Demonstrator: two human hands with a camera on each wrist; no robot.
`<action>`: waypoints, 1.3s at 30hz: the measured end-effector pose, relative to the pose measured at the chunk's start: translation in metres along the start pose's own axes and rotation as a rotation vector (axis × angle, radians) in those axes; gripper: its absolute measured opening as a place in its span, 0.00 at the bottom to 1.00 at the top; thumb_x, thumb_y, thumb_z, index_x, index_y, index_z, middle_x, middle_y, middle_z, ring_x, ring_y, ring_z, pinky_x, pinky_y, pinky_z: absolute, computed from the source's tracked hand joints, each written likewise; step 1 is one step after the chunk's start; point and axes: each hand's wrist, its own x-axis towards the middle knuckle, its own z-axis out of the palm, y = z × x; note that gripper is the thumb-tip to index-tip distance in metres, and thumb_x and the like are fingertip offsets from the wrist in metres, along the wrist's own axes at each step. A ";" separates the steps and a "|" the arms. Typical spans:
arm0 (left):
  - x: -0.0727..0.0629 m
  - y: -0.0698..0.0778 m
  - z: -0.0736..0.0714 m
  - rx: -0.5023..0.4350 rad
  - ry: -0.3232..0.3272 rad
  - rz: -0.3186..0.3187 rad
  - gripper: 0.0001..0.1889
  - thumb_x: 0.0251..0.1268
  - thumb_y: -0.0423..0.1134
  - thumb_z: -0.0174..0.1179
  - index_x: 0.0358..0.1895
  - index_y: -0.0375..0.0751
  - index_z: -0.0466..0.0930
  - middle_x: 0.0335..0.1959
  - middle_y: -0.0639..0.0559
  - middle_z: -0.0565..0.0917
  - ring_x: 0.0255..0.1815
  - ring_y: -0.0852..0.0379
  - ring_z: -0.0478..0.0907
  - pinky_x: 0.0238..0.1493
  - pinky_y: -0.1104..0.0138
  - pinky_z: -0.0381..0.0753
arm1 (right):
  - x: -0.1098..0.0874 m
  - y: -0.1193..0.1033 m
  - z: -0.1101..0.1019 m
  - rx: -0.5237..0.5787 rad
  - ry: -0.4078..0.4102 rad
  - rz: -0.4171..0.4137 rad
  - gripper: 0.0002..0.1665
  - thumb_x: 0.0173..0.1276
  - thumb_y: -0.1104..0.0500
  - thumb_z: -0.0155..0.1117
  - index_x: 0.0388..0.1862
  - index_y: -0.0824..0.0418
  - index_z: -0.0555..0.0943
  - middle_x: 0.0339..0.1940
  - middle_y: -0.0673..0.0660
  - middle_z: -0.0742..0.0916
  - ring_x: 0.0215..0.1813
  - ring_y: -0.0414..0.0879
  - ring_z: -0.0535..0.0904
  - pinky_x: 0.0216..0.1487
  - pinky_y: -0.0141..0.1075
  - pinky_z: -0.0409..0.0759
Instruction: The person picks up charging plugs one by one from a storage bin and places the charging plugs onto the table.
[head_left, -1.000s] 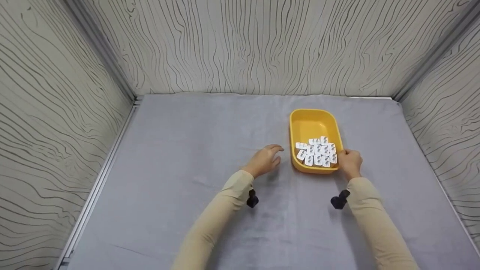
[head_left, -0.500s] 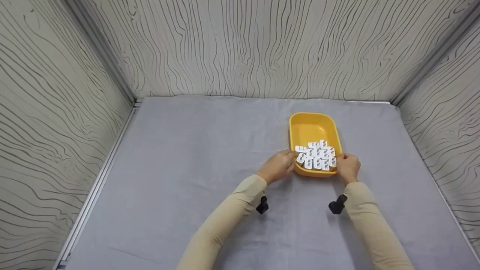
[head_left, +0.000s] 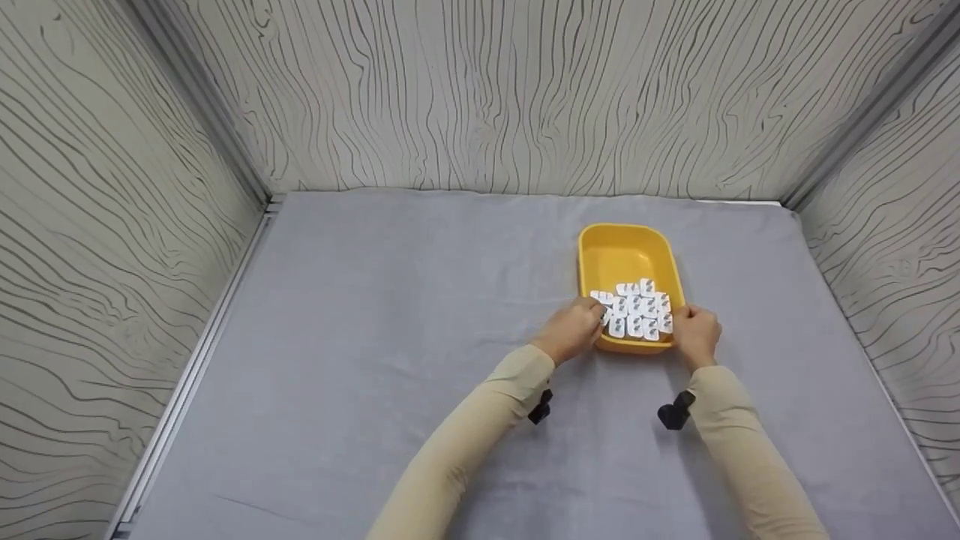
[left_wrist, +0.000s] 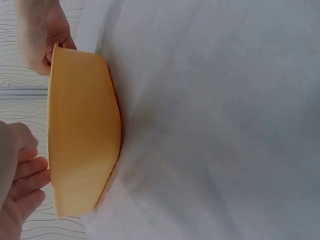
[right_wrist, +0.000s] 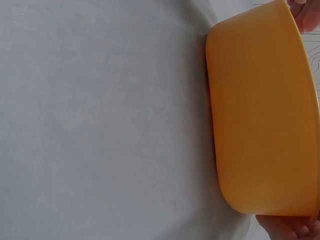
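While wrist views hide tiles (head_left: 635, 305), right hand (head_left: 697, 334) grips bin (head_left: 616, 255), left hand's (head_left: 573, 328) grip unclear.

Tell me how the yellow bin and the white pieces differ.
The yellow bin is plain yellow; the white pieces carry dark markings. The bin is far larger than each piece. The bin is one container; the pieces lie bunched in its near end. Both have rounded corners.
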 end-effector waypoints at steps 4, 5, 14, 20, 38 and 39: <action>0.005 0.006 0.003 0.092 0.013 -0.007 0.09 0.67 0.38 0.54 0.41 0.41 0.83 0.38 0.53 0.85 0.39 0.60 0.82 0.43 0.72 0.82 | 0.000 0.000 0.000 -0.007 0.002 -0.013 0.17 0.68 0.63 0.43 0.19 0.64 0.72 0.20 0.53 0.74 0.27 0.46 0.66 0.25 0.33 0.63; 0.006 0.008 0.004 0.118 0.015 -0.012 0.09 0.67 0.38 0.54 0.41 0.41 0.83 0.37 0.53 0.85 0.38 0.60 0.82 0.42 0.72 0.82 | 0.000 0.000 0.000 -0.007 0.007 -0.020 0.18 0.67 0.63 0.44 0.18 0.64 0.72 0.20 0.54 0.74 0.27 0.46 0.66 0.25 0.33 0.63; 0.017 0.031 0.003 0.350 -0.111 -0.158 0.10 0.66 0.36 0.53 0.42 0.50 0.85 0.37 0.60 0.85 0.42 0.64 0.80 0.47 0.75 0.79 | -0.005 -0.001 0.000 0.000 0.022 -0.051 0.18 0.67 0.63 0.44 0.18 0.65 0.72 0.24 0.60 0.76 0.31 0.50 0.67 0.27 0.33 0.62; 0.025 0.041 0.001 0.349 -0.193 -0.259 0.12 0.69 0.37 0.51 0.45 0.51 0.85 0.41 0.60 0.85 0.45 0.64 0.80 0.46 0.75 0.80 | -0.005 -0.003 -0.001 -0.010 0.001 -0.025 0.17 0.68 0.63 0.43 0.19 0.64 0.71 0.26 0.61 0.76 0.32 0.51 0.68 0.27 0.33 0.63; 0.038 0.056 0.005 0.342 -0.322 -0.377 0.15 0.73 0.41 0.45 0.50 0.55 0.82 0.51 0.61 0.84 0.52 0.64 0.76 0.57 0.70 0.76 | -0.005 0.000 -0.001 0.003 0.027 -0.026 0.18 0.67 0.63 0.44 0.16 0.63 0.70 0.19 0.55 0.74 0.27 0.47 0.66 0.25 0.33 0.62; 0.039 0.056 0.005 0.346 -0.320 -0.385 0.15 0.73 0.42 0.45 0.50 0.55 0.82 0.51 0.61 0.84 0.53 0.64 0.77 0.57 0.70 0.76 | -0.004 0.000 -0.001 0.003 0.040 -0.039 0.19 0.66 0.63 0.44 0.14 0.61 0.69 0.16 0.53 0.72 0.25 0.46 0.65 0.24 0.33 0.61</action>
